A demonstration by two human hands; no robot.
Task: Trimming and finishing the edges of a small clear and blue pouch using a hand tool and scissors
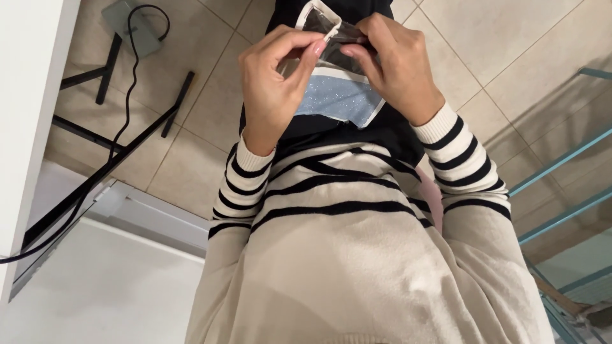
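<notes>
Left hand (277, 83): thumb and forefinger pinch the upper edge of a clear pouch (331, 60).
Right hand (395, 67): fingers clamp the same edge from the other side.
Pouch: held up in front of the striped sweater (344, 216), glittery blue cloth (335, 99) inside.
Below: tiled floor (510, 57), black cable (121, 108) at left.

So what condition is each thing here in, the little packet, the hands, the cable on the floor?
clear packet: held up, pinched at its top edge.
left hand: fingers closed on the packet.
right hand: fingers closed on the packet.
blue sparkly item: inside the packet.
black cable: trailing loosely over the tiles.
</notes>
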